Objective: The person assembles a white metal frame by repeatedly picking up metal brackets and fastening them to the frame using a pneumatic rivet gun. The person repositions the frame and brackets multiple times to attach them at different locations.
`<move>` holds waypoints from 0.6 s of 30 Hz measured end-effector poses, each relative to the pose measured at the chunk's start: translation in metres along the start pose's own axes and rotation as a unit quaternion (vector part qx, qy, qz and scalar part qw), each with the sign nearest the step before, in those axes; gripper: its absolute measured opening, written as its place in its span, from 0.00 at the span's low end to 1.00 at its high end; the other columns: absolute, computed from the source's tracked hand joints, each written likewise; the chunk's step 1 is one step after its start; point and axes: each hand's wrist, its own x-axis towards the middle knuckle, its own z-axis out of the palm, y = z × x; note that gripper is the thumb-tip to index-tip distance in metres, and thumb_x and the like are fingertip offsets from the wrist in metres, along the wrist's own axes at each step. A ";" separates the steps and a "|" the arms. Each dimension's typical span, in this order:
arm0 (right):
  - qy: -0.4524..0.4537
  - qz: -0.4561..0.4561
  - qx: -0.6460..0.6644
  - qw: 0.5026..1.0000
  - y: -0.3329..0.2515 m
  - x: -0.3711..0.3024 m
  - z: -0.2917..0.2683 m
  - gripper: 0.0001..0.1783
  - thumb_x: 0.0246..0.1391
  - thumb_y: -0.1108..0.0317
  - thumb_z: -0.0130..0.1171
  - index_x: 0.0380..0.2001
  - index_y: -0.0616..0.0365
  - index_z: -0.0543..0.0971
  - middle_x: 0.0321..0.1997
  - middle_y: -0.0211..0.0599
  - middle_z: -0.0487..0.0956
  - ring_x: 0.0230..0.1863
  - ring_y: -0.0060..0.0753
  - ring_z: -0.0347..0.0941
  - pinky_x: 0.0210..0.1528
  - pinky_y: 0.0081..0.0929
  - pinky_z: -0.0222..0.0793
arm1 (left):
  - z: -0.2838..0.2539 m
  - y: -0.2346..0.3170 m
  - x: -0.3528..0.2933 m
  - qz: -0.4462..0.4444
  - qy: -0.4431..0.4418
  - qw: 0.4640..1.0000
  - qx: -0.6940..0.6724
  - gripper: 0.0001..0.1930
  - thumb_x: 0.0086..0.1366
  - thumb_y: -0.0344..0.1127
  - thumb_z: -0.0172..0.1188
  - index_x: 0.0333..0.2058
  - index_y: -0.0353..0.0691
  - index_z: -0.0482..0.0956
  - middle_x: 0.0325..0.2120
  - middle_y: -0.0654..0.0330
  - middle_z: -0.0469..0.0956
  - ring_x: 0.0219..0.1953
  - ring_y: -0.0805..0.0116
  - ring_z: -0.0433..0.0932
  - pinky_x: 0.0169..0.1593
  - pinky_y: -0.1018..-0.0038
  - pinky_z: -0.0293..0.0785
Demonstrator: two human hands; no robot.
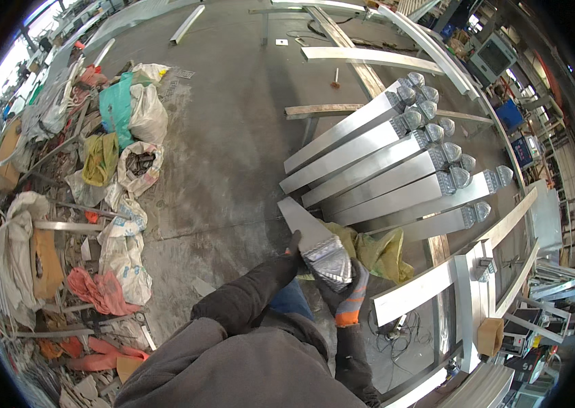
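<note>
Close in front of my body is a silver square metal post, its ornate, ridged metal end pointing toward me. My left hand, in a dark glove, grips the post's left side beside that end; most of its fingers are hidden. My right hand wears a grey and black glove with an orange cuff and is wrapped round the right side of the ornate end. Just past my right hand, a crumpled yellow-green woven sack lies partly behind the post.
Several similar posts with domed ornate ends lie side by side at the right. Metal beams and cables are at the lower right. White sacks, scrap and a red cloth are piled along the left.
</note>
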 end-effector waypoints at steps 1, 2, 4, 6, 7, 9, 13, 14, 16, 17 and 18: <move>-0.020 0.018 -0.059 0.998 0.009 0.016 0.002 0.53 0.34 0.53 0.81 0.61 0.64 0.67 0.57 0.55 0.71 0.59 0.59 0.69 0.61 0.46 0.68 | 0.013 0.009 0.014 -0.047 -0.033 0.998 -0.024 0.51 0.58 0.79 0.53 0.69 0.46 0.63 0.63 0.51 0.70 0.61 0.46 0.72 0.65 0.46 0.66; -0.012 0.017 -0.074 0.997 0.019 0.035 0.008 0.53 0.33 0.52 0.81 0.61 0.64 0.67 0.57 0.55 0.71 0.59 0.60 0.69 0.60 0.47 0.68 | 0.022 0.017 0.024 -0.002 0.011 0.997 0.077 0.53 0.55 0.80 0.54 0.69 0.46 0.62 0.64 0.52 0.70 0.62 0.47 0.71 0.65 0.46 0.66; -0.011 0.023 -0.069 0.997 0.038 0.074 0.020 0.53 0.32 0.51 0.81 0.60 0.63 0.68 0.57 0.54 0.72 0.59 0.60 0.69 0.60 0.48 0.68 | 0.043 0.034 0.049 -0.011 0.044 0.996 0.078 0.57 0.51 0.83 0.56 0.69 0.46 0.62 0.65 0.53 0.69 0.64 0.48 0.69 0.65 0.46 0.66; -0.002 0.031 -0.008 0.999 0.059 0.123 0.042 0.52 0.32 0.52 0.81 0.60 0.63 0.69 0.57 0.54 0.72 0.59 0.59 0.69 0.60 0.47 0.68 | 0.066 0.057 0.081 -0.022 0.027 0.996 0.081 0.57 0.50 0.85 0.53 0.68 0.46 0.64 0.64 0.52 0.69 0.63 0.47 0.69 0.64 0.47 0.67; 0.007 0.028 0.015 0.999 0.072 0.152 0.048 0.52 0.33 0.52 0.81 0.60 0.63 0.69 0.57 0.54 0.72 0.59 0.58 0.69 0.60 0.47 0.68 | 0.077 0.069 0.098 -0.045 -0.014 0.998 0.049 0.57 0.50 0.85 0.52 0.67 0.45 0.65 0.63 0.52 0.70 0.63 0.47 0.69 0.64 0.47 0.67; 0.023 0.031 0.005 0.999 0.100 0.215 0.055 0.50 0.35 0.54 0.81 0.60 0.62 0.70 0.57 0.52 0.74 0.58 0.53 0.72 0.60 0.43 0.70 | 0.103 0.097 0.139 -0.131 -0.071 0.988 -0.046 0.57 0.50 0.87 0.50 0.66 0.44 0.66 0.63 0.49 0.69 0.63 0.47 0.69 0.64 0.47 0.67; 0.022 0.115 0.077 0.990 0.162 0.362 0.072 0.49 0.36 0.55 0.82 0.60 0.63 0.71 0.56 0.49 0.77 0.57 0.44 0.74 0.60 0.38 0.71 | 0.132 0.154 0.194 -0.101 -0.001 0.964 0.245 0.50 0.58 0.79 0.50 0.61 0.37 0.69 0.59 0.44 0.72 0.59 0.50 0.73 0.60 0.54 0.73; 0.025 0.115 0.102 0.988 0.177 0.391 0.069 0.48 0.37 0.56 0.82 0.60 0.63 0.70 0.56 0.47 0.77 0.56 0.40 0.74 0.59 0.36 0.71 | 0.131 0.172 0.198 -0.052 -0.087 0.959 0.263 0.47 0.60 0.76 0.50 0.59 0.35 0.71 0.55 0.44 0.75 0.54 0.51 0.76 0.56 0.56 0.76; 0.015 0.154 0.144 0.977 0.204 0.445 0.065 0.47 0.42 0.61 0.80 0.63 0.63 0.66 0.57 0.45 0.76 0.54 0.34 0.74 0.57 0.34 0.74 | 0.129 0.209 0.203 -0.021 -0.092 0.946 0.310 0.35 0.66 0.66 0.55 0.50 0.35 0.78 0.47 0.48 0.80 0.42 0.57 0.81 0.44 0.62 0.80; 0.012 0.150 0.174 0.973 0.218 0.461 0.057 0.48 0.43 0.63 0.79 0.64 0.63 0.65 0.57 0.45 0.75 0.54 0.35 0.74 0.57 0.34 0.74 | 0.131 0.223 0.210 -0.018 0.016 0.925 0.379 0.28 0.68 0.60 0.57 0.46 0.36 0.80 0.43 0.49 0.81 0.37 0.59 0.81 0.39 0.63 0.80; 0.006 0.172 0.202 0.964 0.231 0.476 0.051 0.48 0.44 0.64 0.79 0.65 0.63 0.64 0.57 0.45 0.75 0.54 0.35 0.74 0.56 0.34 0.75 | 0.119 0.251 0.200 0.041 -0.107 0.899 0.423 0.23 0.68 0.54 0.59 0.43 0.37 0.81 0.42 0.50 0.81 0.37 0.59 0.81 0.38 0.65 0.79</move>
